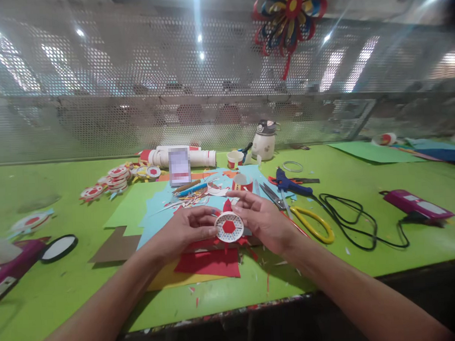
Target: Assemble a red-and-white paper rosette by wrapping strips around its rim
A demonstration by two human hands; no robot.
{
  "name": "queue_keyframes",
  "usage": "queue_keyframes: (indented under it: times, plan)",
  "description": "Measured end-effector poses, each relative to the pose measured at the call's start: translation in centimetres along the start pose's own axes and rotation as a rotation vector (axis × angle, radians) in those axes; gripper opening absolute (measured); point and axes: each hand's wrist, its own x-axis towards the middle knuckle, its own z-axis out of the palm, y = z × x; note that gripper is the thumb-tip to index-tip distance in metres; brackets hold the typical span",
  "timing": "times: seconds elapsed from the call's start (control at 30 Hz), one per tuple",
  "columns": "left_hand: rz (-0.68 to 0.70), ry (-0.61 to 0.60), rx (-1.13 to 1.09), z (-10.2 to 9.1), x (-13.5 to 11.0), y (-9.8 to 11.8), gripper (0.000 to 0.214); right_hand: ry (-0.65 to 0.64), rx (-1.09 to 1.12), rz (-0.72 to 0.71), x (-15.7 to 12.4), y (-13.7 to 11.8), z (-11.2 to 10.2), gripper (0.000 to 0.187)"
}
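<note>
A small paper turtle point(230, 229) is held up over the table's front part. It has a round white shell with dark dots and a red hexagon, and a pointed red head on top. My left hand point(194, 226) pinches the shell's left edge between thumb and fingers. On the other side, my right hand point(265, 220) grips it near the red head, its forefinger stretched out above. Below lie a red paper sheet point(212, 264) and a yellow sheet point(160, 280). Behind the turtle stands a cut paper cup point(242, 183) on light blue paper point(154, 214).
Finished-looking turtles point(116, 178) are piled at the left. To the right lie yellow-handled scissors point(313, 224), a blue glue gun point(293, 182), and a black cord point(360, 220) by a purple power strip point(417, 205). A phone point(179, 166) stands upright before white cups point(202, 158).
</note>
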Motion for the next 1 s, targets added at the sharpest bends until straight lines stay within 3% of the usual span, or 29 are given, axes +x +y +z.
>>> queue_keyframes:
  times: [0.2, 0.37, 0.47, 0.73, 0.83, 1.0]
  plan:
    - [0.038, 0.042, 0.028, -0.2, 0.0, 0.5, 0.040, 0.013, -0.210, -0.082, -0.2, -0.9, 0.7, 0.049]
    - [0.000, -0.021, 0.055, 0.5, -0.4, 0.8, 0.036, -0.034, -0.457, -0.062, 0.2, -1.9, 1.1, 0.059]
    - [-0.020, -0.062, 0.048, 0.8, -0.6, 0.9, 0.033, -0.006, -0.547, -0.024, 0.6, -2.1, 1.4, 0.053]
    - [-0.003, -0.049, -0.004, 0.1, -0.5, 0.5, 0.031, 0.044, -0.463, 0.058, 1.4, -2.5, 2.5, 0.043]
    - [0.031, 0.054, -0.108, 0.1, -0.2, 0.7, 0.036, 0.074, -0.360, 0.042, 0.9, -2.7, 2.5, 0.036]
    - [0.217, 0.232, -0.260, 0.4, -0.2, 1.7, 0.036, 0.165, -0.273, -0.034, -1.4, -1.5, 2.3, 0.049]
